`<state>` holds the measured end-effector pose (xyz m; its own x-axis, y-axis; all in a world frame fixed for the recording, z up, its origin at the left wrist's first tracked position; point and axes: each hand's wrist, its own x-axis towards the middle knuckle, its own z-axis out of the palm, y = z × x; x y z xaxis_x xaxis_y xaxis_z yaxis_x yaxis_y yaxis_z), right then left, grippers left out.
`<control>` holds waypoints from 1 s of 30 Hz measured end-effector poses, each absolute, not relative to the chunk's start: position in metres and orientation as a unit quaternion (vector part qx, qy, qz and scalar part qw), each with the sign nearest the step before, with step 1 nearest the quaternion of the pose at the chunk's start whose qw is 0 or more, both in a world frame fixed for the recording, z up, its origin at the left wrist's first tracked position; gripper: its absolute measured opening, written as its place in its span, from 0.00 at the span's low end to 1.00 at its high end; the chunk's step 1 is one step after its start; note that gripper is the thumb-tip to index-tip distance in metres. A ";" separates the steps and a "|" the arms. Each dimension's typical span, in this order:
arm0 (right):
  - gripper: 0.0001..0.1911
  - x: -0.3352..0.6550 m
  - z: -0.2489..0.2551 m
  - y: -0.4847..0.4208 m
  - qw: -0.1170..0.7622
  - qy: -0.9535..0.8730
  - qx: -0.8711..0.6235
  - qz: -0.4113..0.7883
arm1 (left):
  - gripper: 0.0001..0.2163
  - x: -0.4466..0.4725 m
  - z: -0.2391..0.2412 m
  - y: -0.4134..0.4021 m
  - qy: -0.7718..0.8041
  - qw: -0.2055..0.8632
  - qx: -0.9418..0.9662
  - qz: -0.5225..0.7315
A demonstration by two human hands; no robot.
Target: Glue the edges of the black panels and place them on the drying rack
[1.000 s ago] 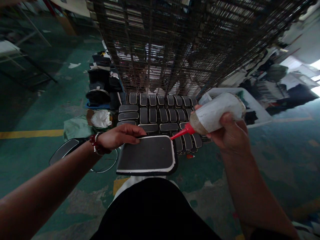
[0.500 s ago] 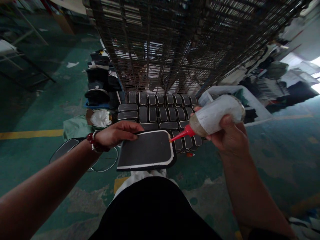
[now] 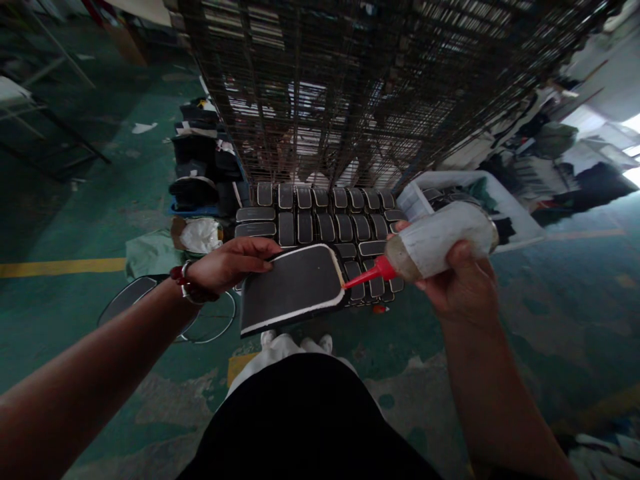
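Observation:
My left hand (image 3: 233, 267) pinches the upper left edge of a dark flat panel (image 3: 290, 283) with rounded right corners and a pale line along its border. My right hand (image 3: 463, 280) is wrapped around a squeeze bottle (image 3: 440, 240) covered in whitish wrapping, held on its side. Its red nozzle (image 3: 370, 273) points left, and the tip touches or nearly touches the panel's border at the right end. Above the tip, a yellowish-brown strip runs along that border. The panel is held in the air, tilted.
Rows of similar dark pieces (image 3: 325, 227) with pale outlines lie beyond the panel. A wire rack (image 3: 320, 100) rises behind them. At right stands a white bin (image 3: 525, 230), at left a stack of black items (image 3: 195, 157) and a green bag (image 3: 153, 253).
The panel has turned, its right end swinging up. Along its right border the nozzle tip has travelled toward the lower corner, with yellowish-brown colour now behind it. My right hand shifted slightly right.

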<state>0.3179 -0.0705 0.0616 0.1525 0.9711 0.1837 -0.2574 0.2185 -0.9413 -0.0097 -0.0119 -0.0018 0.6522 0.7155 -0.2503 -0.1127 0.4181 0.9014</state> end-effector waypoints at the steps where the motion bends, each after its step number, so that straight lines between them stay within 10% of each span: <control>1: 0.27 0.318 0.060 -0.070 0.651 -0.435 -0.405 0.473 | 0.08 -0.010 -0.003 -0.012 0.326 0.778 0.463 0.272; 30: 0.13 0.297 0.029 -0.064 0.710 -0.383 -0.424 0.410 | 0.12 0.011 -0.012 -0.021 0.350 0.814 0.269 0.379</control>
